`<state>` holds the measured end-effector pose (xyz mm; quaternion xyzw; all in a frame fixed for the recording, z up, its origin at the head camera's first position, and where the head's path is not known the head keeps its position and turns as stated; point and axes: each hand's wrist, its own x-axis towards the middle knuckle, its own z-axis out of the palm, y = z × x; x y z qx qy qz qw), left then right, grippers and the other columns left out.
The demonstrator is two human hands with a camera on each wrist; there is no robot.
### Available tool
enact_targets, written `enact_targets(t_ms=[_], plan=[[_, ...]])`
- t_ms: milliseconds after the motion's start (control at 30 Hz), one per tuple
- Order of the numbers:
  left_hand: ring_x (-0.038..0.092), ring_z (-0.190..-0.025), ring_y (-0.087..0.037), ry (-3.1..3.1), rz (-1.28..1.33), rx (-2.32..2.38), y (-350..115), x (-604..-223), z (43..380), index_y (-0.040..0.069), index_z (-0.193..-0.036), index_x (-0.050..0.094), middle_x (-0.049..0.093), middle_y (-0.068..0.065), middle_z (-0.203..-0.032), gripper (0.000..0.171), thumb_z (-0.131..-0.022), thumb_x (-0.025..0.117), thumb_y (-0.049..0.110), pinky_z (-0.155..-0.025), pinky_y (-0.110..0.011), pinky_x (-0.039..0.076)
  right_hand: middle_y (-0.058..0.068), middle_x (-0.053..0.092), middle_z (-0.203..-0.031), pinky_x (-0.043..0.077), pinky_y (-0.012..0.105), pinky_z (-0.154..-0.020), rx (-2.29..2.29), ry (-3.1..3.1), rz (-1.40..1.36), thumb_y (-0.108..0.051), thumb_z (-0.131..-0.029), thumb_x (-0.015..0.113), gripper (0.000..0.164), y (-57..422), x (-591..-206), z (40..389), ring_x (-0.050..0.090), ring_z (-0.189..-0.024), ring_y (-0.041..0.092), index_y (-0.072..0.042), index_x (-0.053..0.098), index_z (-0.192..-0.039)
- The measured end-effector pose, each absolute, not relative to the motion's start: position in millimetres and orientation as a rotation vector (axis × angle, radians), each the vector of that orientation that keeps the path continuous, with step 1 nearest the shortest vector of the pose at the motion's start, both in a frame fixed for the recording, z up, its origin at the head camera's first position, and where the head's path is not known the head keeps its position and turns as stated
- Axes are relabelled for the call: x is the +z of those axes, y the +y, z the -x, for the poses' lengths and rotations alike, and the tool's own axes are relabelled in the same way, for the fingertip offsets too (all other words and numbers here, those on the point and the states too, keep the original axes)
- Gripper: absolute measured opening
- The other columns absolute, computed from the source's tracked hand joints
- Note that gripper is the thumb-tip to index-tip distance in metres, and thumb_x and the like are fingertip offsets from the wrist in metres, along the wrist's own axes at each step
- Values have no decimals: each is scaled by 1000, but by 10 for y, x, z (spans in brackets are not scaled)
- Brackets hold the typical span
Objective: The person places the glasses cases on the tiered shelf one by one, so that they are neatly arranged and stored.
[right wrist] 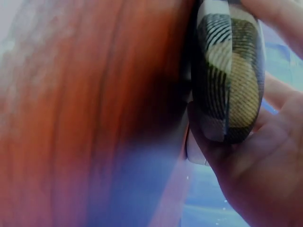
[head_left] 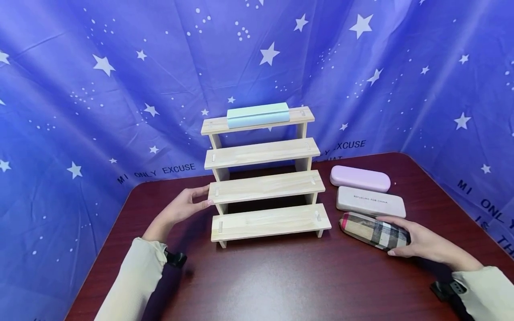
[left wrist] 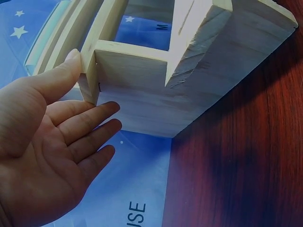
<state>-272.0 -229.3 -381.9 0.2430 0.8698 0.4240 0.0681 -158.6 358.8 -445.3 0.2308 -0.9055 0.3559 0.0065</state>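
A light wooden four-step display rack (head_left: 268,187) stands on the table. At its left side my left hand (head_left: 185,206) pinches the end of the second step from the bottom; in the left wrist view the thumb (left wrist: 66,71) lies against the board's edge and the other fingers extend beyond it. My right hand (head_left: 421,240) holds one end of a plaid glasses case (head_left: 375,229), thumb on the near side, fingers on the far side. In the right wrist view the case's end (right wrist: 229,85) shows its seam. A light blue glasses case (head_left: 258,116) lies on the top step.
Behind the plaid case lie a whitish glasses case (head_left: 370,202) with printed lettering and a lilac glasses case (head_left: 360,178). All stand on a dark red wooden table (head_left: 273,281). A blue star-printed curtain (head_left: 160,67) hangs close behind the rack.
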Motion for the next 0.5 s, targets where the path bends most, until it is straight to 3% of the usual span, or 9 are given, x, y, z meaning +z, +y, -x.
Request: enact_targets(t_ms=[500], plan=[[38, -129, -33, 2638, -759, 1267, -2275, -3819, 2728, -14, -134, 42, 45, -26, -136, 54, -89, 63, 9, -105, -47, 31, -11, 59, -82, 42, 18, -60, 1089, -2858, -645, -9, -66, 82, 64, 3583, -4452, 1585, 51, -73, -2, 4, 55, -122]])
